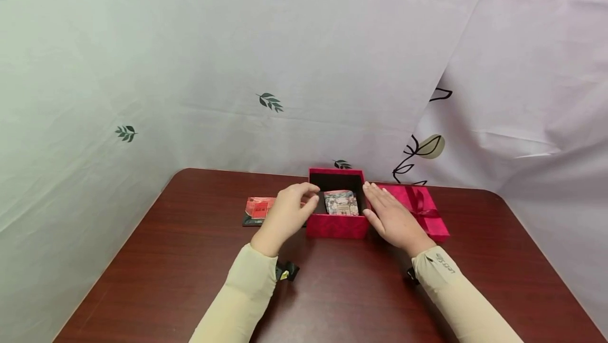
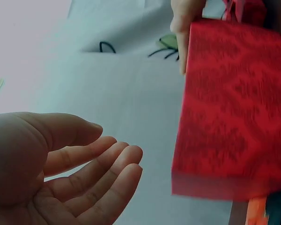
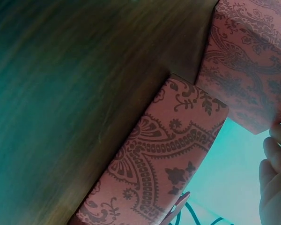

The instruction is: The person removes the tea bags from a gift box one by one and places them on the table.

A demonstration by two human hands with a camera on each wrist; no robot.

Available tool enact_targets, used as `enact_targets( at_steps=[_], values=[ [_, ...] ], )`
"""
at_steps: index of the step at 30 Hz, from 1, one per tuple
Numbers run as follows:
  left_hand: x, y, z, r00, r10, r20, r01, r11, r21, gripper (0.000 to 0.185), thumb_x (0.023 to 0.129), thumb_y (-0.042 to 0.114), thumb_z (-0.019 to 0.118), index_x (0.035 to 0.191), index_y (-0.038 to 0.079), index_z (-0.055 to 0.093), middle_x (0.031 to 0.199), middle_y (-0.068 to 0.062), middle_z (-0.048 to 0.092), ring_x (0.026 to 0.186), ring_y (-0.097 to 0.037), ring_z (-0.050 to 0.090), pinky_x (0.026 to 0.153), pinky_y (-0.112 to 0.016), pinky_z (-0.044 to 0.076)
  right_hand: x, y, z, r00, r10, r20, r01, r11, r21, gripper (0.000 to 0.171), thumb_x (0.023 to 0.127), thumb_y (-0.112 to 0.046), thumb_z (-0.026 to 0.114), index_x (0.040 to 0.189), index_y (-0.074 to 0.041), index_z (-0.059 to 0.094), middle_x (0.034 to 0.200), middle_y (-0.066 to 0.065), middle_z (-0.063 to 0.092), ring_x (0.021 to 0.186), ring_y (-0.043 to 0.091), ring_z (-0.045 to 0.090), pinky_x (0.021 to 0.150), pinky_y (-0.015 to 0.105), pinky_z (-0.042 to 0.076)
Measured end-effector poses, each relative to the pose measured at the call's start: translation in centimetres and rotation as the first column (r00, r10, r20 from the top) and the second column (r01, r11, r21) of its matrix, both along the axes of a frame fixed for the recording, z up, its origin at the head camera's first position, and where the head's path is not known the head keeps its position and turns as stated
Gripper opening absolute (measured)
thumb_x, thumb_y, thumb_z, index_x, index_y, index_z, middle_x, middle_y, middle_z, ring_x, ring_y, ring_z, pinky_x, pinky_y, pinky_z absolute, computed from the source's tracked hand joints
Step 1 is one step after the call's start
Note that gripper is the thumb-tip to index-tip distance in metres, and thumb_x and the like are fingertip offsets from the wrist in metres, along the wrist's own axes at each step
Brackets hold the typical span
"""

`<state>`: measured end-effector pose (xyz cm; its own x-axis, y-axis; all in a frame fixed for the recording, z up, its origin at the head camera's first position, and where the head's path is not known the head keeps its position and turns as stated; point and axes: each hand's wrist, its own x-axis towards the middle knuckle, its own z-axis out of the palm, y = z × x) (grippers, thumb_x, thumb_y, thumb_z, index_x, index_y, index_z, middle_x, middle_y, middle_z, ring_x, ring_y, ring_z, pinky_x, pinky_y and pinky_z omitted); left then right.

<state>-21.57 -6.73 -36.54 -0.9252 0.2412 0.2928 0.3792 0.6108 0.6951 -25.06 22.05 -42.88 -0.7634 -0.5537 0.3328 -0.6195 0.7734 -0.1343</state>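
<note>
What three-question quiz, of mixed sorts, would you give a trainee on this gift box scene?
1. True or false: the lid sits closed on the red box.
2. Multiple choice: what lies inside the box? A) a patterned packet B) a ribbon spool C) a pair of scissors
3. Fill in: the red packet lies on the table on the person's ____ side of the box.

Key:
1. False. The box is open; the lid with its ribbon lies on the table beside the right hand.
2. A. The patterned packet lies inside.
3. Left, beyond the left hand, whose fingers are loosely curled and hold nothing.
</note>
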Motion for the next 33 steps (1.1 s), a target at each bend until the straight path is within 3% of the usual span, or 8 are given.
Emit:
enact_targets(
  at_steps=[8,12,16,19,22,26,29,33],
  values=[
    [-1.0,2.0,0.0,0.998,-0.021,0.067,0.021,1.000,0.001,0.026,0.100,0.012,0.061,0.124,0.005,0.069,0.117,-0.011,0.069,0.101,-0.025,0.065,0.092,-0.042,0.055,0.0,0.0,-0.1,1.000,0.003,-0.005,-0.003,1.000,-0.016,0.063,0.100,-0.026,0.060,0.152,0.004,0.040,0.158,0.019,0.039,0.147,0.040,0.033,0.117,0.056,0.029],
    [-1.6,2.7,-0.5,0.996,-0.021,0.092,0.021,1.000,-0.002,0.027,0.102,0.013,0.057,0.126,0.005,0.068,0.110,-0.010,0.070,0.079,-0.020,0.061,0.079,-0.036,0.055,0.0,0.0,0.0,1.000,-0.001,0.003,0.001,1.000,-0.014,0.064,0.101,-0.027,0.061,0.153,0.004,0.039,0.159,0.018,0.038,0.147,0.040,0.033,0.117,0.056,0.029],
    [-2.3,3.5,-1.1,0.990,-0.024,0.141,0.025,1.000,-0.009,0.029,0.105,0.013,0.052,0.128,0.003,0.066,0.100,-0.009,0.068,0.055,-0.013,0.046,0.061,-0.028,0.046,0.0,0.0,0.0,1.000,-0.002,0.006,0.003,1.000,-0.013,0.064,0.101,-0.027,0.061,0.153,0.004,0.039,0.159,0.018,0.038,0.147,0.040,0.033,0.117,0.056,0.029],
    [-2.9,4.0,-1.4,0.986,-0.014,0.167,0.020,0.999,-0.030,0.031,0.105,0.011,0.049,0.130,0.000,0.064,0.097,-0.011,0.066,0.051,-0.012,0.042,0.058,-0.027,0.044,0.1,0.1,0.0,1.000,-0.003,0.009,0.003,1.000,-0.012,0.064,0.101,-0.027,0.060,0.153,0.004,0.039,0.159,0.018,0.038,0.147,0.040,0.033,0.117,0.056,0.029],
    [-3.6,4.7,-1.5,0.983,-0.004,0.185,0.018,0.997,-0.073,0.034,0.106,0.008,0.045,0.133,-0.002,0.062,0.102,-0.016,0.067,0.057,-0.017,0.048,0.066,-0.030,0.048,0.1,0.1,0.0,1.000,-0.001,0.012,0.001,1.000,-0.013,0.063,0.101,-0.027,0.059,0.153,0.004,0.039,0.159,0.018,0.038,0.147,0.040,0.032,0.117,0.055,0.028],
    [-4.3,5.5,-1.7,0.983,0.022,0.181,0.008,0.986,-0.166,0.035,0.105,0.005,0.044,0.134,-0.002,0.061,0.124,-0.018,0.066,0.093,-0.025,0.064,0.085,-0.036,0.054,0.1,0.0,0.0,1.000,0.005,0.007,-0.005,1.000,-0.023,0.063,0.101,-0.028,0.059,0.152,0.004,0.040,0.158,0.018,0.039,0.147,0.040,0.033,0.118,0.055,0.028],
    [-4.7,6.0,-2.0,0.986,0.038,0.163,0.001,0.973,-0.230,0.034,0.104,0.004,0.045,0.134,-0.002,0.061,0.129,-0.019,0.064,0.117,-0.030,0.061,0.096,-0.040,0.053,0.1,0.0,0.0,1.000,0.008,-0.003,-0.008,0.999,-0.031,0.063,0.101,-0.027,0.060,0.152,0.004,0.041,0.158,0.019,0.040,0.146,0.041,0.035,0.117,0.055,0.029],
    [-5.1,6.5,-2.2,0.988,0.043,0.147,0.002,0.956,-0.292,0.033,0.105,0.005,0.047,0.133,-0.003,0.061,0.126,-0.021,0.063,0.118,-0.032,0.061,0.096,-0.040,0.054,0.1,0.0,0.0,1.000,0.010,-0.010,-0.010,1.000,-0.027,0.063,0.100,-0.024,0.062,0.151,0.005,0.041,0.157,0.020,0.041,0.145,0.042,0.035,0.116,0.055,0.030]
  ],
)
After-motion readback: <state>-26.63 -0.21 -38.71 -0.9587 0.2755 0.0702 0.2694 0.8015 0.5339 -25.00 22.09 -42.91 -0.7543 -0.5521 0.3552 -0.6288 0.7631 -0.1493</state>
